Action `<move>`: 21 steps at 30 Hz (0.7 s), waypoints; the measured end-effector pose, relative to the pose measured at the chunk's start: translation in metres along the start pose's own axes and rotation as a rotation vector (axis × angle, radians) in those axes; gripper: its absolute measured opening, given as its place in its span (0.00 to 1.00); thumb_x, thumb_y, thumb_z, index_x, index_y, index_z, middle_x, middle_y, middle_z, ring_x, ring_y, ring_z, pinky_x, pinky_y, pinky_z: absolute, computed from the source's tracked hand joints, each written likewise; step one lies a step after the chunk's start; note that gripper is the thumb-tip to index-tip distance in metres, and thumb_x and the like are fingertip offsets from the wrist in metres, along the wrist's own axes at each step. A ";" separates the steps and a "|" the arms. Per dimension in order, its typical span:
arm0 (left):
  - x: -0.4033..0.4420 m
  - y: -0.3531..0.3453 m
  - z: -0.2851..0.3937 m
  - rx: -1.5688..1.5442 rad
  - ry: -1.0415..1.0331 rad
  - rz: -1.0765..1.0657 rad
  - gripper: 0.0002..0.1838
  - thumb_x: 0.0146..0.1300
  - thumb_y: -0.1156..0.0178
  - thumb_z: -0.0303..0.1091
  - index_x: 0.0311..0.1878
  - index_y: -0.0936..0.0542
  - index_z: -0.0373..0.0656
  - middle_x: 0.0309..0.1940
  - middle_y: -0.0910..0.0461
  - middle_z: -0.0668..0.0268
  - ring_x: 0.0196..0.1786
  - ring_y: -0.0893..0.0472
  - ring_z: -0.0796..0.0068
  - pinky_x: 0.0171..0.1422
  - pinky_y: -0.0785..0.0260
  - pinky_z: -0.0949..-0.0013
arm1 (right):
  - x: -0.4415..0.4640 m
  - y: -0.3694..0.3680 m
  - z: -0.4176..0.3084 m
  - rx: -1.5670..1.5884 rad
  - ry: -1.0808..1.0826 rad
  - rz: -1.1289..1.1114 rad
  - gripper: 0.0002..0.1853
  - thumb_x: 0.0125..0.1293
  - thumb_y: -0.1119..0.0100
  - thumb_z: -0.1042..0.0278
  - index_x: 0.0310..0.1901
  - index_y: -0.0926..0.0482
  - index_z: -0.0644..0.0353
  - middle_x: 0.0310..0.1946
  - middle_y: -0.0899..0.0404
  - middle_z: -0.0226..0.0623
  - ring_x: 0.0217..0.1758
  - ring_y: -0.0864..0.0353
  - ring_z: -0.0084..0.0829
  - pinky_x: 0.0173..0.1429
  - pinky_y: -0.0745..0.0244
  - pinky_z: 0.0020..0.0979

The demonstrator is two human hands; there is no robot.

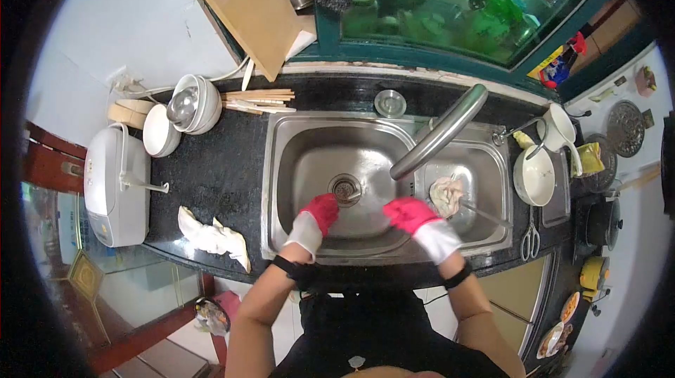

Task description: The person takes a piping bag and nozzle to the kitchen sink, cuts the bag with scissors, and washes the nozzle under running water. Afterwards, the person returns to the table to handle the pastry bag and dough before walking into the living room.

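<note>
Both hands wear pink and white gloves over the large steel sink basin (309, 160). My left hand (320, 215) is at the lower left of the drain (344, 189), and its fingers look curled; whether it holds anything is not clear. Toward the right side of the basin is my right hand (410, 215), blurred, with its fingers pointing left. The curved faucet (443, 132) reaches over the divider above it. In the small right basin lies a crumpled pale cloth (446, 196), just right of my right hand and apart from it.
On the left counter are a white cloth (213, 237), a rice cooker (116, 184), stacked bowls (204, 107) and chopsticks (260, 100). A small glass dish (390, 103) sits behind the sink. To the right are a white pot (533, 177) and scissors (530, 241).
</note>
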State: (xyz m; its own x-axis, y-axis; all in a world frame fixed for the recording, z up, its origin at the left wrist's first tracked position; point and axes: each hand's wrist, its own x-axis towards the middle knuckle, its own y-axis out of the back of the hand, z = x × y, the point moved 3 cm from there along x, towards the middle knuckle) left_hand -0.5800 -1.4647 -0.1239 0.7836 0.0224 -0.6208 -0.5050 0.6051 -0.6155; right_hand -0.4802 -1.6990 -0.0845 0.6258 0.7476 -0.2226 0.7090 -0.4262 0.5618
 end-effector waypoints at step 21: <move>0.108 -0.013 -0.024 1.972 -0.007 0.038 0.20 0.61 0.49 0.42 0.52 0.27 0.41 0.49 0.23 0.49 0.53 0.23 0.53 0.56 0.31 0.58 | 0.089 0.159 0.113 -0.157 0.029 0.702 0.16 0.71 0.57 0.63 0.56 0.30 0.59 0.48 0.25 0.34 0.47 0.26 0.25 0.54 0.29 0.29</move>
State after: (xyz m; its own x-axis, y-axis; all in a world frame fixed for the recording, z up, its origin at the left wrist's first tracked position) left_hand -0.4975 -1.4894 -0.1944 0.7875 0.0537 -0.6140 0.5128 0.4955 0.7010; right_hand -0.2752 -1.7571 -0.1051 0.9064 0.3381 0.2532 0.0862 -0.7348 0.6728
